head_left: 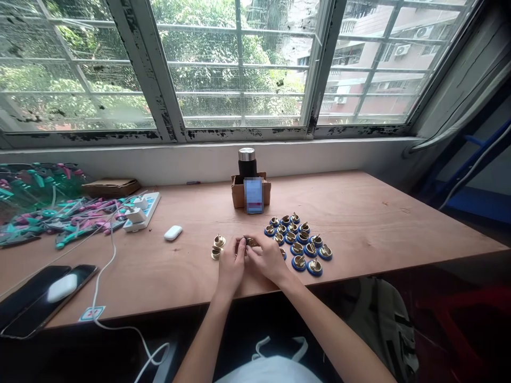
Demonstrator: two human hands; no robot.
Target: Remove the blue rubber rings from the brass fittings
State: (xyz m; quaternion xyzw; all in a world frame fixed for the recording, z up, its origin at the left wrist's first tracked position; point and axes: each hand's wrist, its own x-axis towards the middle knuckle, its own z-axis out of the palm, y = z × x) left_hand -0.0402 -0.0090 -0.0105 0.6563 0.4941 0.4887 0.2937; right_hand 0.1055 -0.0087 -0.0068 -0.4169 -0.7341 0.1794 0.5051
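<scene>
My left hand (231,261) and my right hand (269,259) meet over the table, fingers closed around a small gold metal fitting (250,242). Fingers cover much of it, so its full shape cannot be made out. Just left of my left hand sit a few bare gold fittings (219,241), without blue rims. To the right of my right hand lies a cluster of several round gold fittings with blue rims (297,248), each with a small upright part on top. My right hand partly hides the cluster's nearest left piece.
Behind my hands, a phone (254,196) leans on a cardboard box (238,196) holding a black bottle (247,166). Leftward are a white earbud case (173,233), a power strip (146,213), a heap of pink and teal tools (75,218), and dark phones (27,303). A white cable crosses the table edge.
</scene>
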